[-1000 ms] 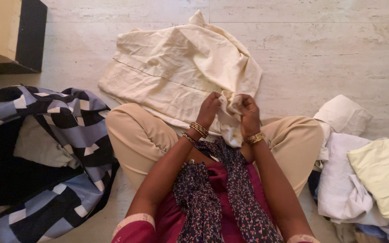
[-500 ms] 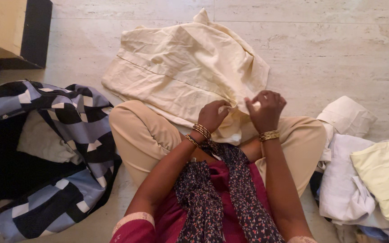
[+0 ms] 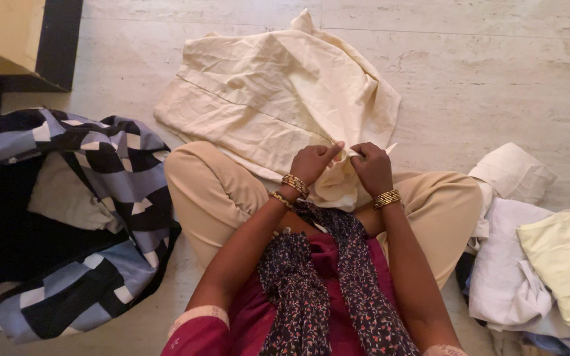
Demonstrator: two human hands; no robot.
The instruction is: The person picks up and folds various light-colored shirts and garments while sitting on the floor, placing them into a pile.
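A cream shirt [image 3: 272,92] lies crumpled on the stone floor in front of my crossed legs, its near edge drawn up onto my lap. My left hand [image 3: 313,163] pinches that near edge of the cloth with the fingers closed. My right hand [image 3: 369,167] grips the same edge a few centimetres to the right. The two hands almost touch above my knees. Gold bangles sit on both wrists. A dark patterned scarf [image 3: 338,277] hangs down my front.
A large open bag [image 3: 94,217] with a blue, black and white pattern lies at the left. A heap of pale clothes [image 3: 529,264] is piled at the right. A wooden furniture corner [image 3: 14,39] stands at the top left.
My hands parted from the bunched cloth, the right one lifting to the right, then came back together on the shirt's near edge. The view shifted slightly.
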